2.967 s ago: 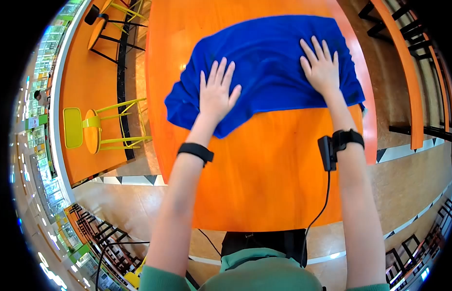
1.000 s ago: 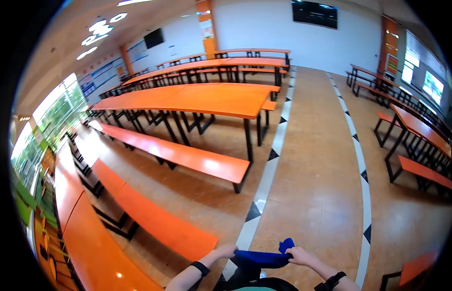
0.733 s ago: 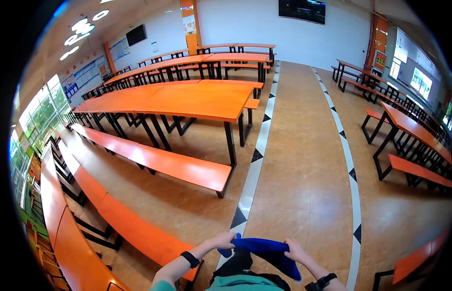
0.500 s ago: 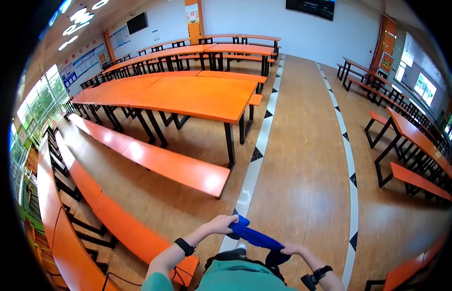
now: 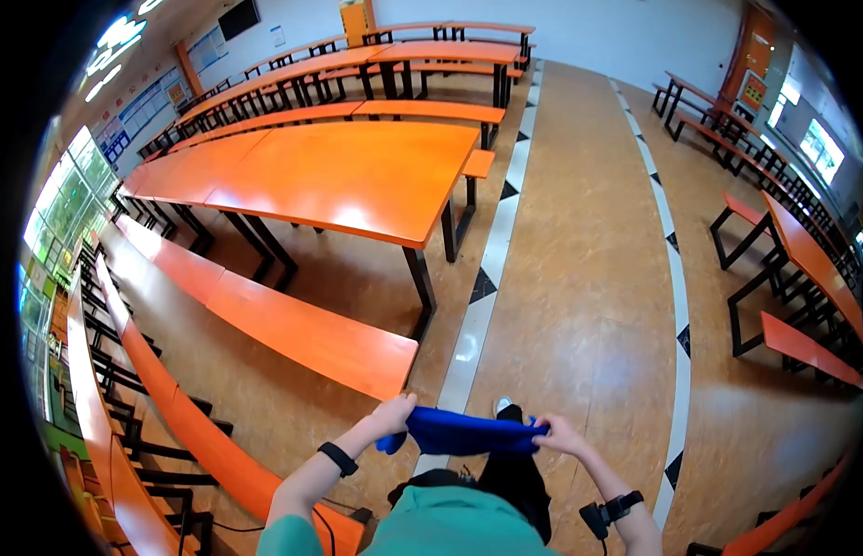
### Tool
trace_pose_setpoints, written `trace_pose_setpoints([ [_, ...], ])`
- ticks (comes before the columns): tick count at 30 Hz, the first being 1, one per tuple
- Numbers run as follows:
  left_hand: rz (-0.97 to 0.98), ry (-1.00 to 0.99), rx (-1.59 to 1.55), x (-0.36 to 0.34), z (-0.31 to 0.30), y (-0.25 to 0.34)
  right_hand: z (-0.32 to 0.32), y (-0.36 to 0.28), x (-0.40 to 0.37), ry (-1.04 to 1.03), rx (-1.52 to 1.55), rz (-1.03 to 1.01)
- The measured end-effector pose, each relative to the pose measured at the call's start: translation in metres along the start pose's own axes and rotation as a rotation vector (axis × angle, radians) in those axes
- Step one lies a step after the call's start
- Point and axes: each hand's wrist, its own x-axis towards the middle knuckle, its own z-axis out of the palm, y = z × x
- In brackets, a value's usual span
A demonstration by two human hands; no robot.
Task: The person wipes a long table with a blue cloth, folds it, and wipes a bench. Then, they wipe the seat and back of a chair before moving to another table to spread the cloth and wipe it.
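Observation:
A blue towel (image 5: pixel 464 433) is stretched between my two hands in front of my body, low in the head view. My left hand (image 5: pixel 392 414) grips its left end, and a small blue corner hangs below that hand. My right hand (image 5: pixel 558 434) grips its right end. Each wrist wears a black band, and a small black device sits at the right one (image 5: pixel 609 511). Below the towel I see my dark trousers and a light shoe (image 5: pixel 502 406) on the floor.
An orange bench (image 5: pixel 302 331) runs to my left, and a long orange table (image 5: pixel 339 171) stands beyond it. A tan floor aisle with a white and black tile strip (image 5: pixel 487 278) leads ahead. More orange tables and benches (image 5: pixel 802 269) line the right side.
Three seconds ago both hands lay flat on the towel spread on a table. Since then the towel is off the table, held in the air, and the view has tilted down toward the floor.

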Motion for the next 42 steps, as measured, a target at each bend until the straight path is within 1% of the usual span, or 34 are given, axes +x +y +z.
trace_pose_setpoints([
  [2,-0.104,0.066,-0.026,0.029,-0.011,-0.007,-0.025,-0.013,0.027,0.161,-0.163,-0.133],
  [3,-0.145,0.140,-0.051,0.042,-0.014,-0.015,-0.042,-0.021,0.041,0.161,-0.181,-0.173],
  [5,-0.245,0.291,-0.157,0.056,-0.039,-0.009,-0.076,-0.041,0.071,0.149,-0.222,-0.273],
  [8,-0.329,0.571,-0.273,0.072,-0.062,-0.005,-0.120,-0.064,0.135,0.165,-0.228,-0.497],
  [9,-0.360,0.638,-0.274,0.077,-0.067,-0.009,-0.133,-0.078,0.156,0.155,-0.231,-0.529],
  [12,-0.457,0.798,-0.304,0.082,-0.065,-0.005,-0.156,-0.125,0.220,0.118,-0.211,-0.629],
  [14,-0.565,0.922,-0.326,0.087,-0.074,-0.010,-0.166,-0.159,0.264,0.077,-0.165,-0.722],
  [16,-0.657,1.057,-0.304,0.092,-0.099,-0.018,-0.172,-0.198,0.308,0.079,-0.147,-0.799],
  [18,-0.653,1.220,-0.084,0.103,-0.144,-0.029,-0.172,-0.234,0.358,0.199,-0.088,-0.953],
  [20,-0.739,1.355,-0.158,0.123,-0.195,-0.045,-0.174,-0.268,0.411,0.272,-0.067,-1.011],
  [22,-0.702,1.523,-0.211,0.155,-0.235,-0.076,-0.180,-0.302,0.460,0.371,-0.092,-0.951],
  [23,-0.700,1.512,-0.308,0.170,-0.249,-0.096,-0.184,-0.311,0.489,0.330,-0.107,-0.858],
  [24,-0.732,1.486,-0.347,0.191,-0.261,-0.110,-0.184,-0.314,0.513,0.406,-0.196,-0.894],
  [26,-0.606,1.285,0.000,0.238,-0.264,-0.136,-0.180,-0.311,0.558,0.551,-0.381,-0.956],
  [27,-0.615,1.064,-0.079,0.265,-0.261,-0.141,-0.177,-0.298,0.578,0.423,-0.535,-0.812],
  [28,-0.613,0.839,-0.150,0.290,-0.251,-0.142,-0.172,-0.285,0.596,0.212,-0.641,-0.560],
  [29,-0.581,0.757,-0.010,0.317,-0.232,-0.148,-0.168,-0.269,0.613,0.065,-0.646,-0.434],
  [30,-0.548,0.670,0.126,0.338,-0.219,-0.154,-0.166,-0.262,0.617,-0.010,-0.756,-0.317],
  [32,-0.615,0.710,0.100,0.357,-0.230,-0.151,-0.170,-0.239,0.624,0.081,-0.841,-0.536],
  [34,-0.639,0.598,0.086,0.361,-0.240,-0.149,-0.194,-0.240,0.643,0.111,-0.884,-0.579],
  [35,-0.655,0.578,0.059,0.370,-0.248,-0.148,-0.206,-0.244,0.658,0.144,-0.897,-0.588],
  [36,-0.670,0.563,0.039,0.385,-0.257,-0.145,-0.220,-0.251,0.673,0.116,-0.916,-0.581],
  [37,-0.677,0.566,0.051,0.407,-0.266,-0.142,-0.233,-0.252,0.693,0.133,-0.924,-0.575],
  [40,-0.640,0.618,0.051,0.459,-0.294,-0.145,-0.271,-0.254,0.739,0.193,-0.949,-0.554],
  [42,-0.649,0.643,0.074,0.499,-0.312,-0.151,-0.298,-0.257,0.775,0.186,-0.943,-0.533],
])
